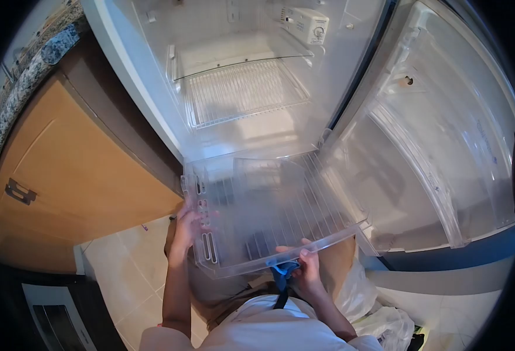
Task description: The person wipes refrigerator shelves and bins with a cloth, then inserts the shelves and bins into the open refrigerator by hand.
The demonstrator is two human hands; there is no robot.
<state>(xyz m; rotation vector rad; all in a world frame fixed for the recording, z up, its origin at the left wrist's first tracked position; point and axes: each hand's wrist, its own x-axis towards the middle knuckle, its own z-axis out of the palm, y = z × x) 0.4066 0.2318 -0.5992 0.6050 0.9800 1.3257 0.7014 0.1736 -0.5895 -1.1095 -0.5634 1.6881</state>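
Observation:
A clear plastic fridge drawer (281, 205), with a ribbed base and slots along one side, is tilted above my lap in front of the fridge. My left hand (188, 225) grips its left side by the slots, the fingers partly showing through the plastic. At the front rim, my right hand (305, 264) has its fingers closed around a blue cloth (283, 274), with the thumb up against the rim. The cloth bunches just under the drawer's front edge, and a dark strip hangs below it.
The open fridge (240, 131) stands ahead with a clear ribbed shelf (245, 93) inside. Its door (445, 117), fitted with clear bins, swings out at right. A wooden cabinet door (76, 175) juts in at left. Plastic bags (380, 319) lie on the floor at lower right.

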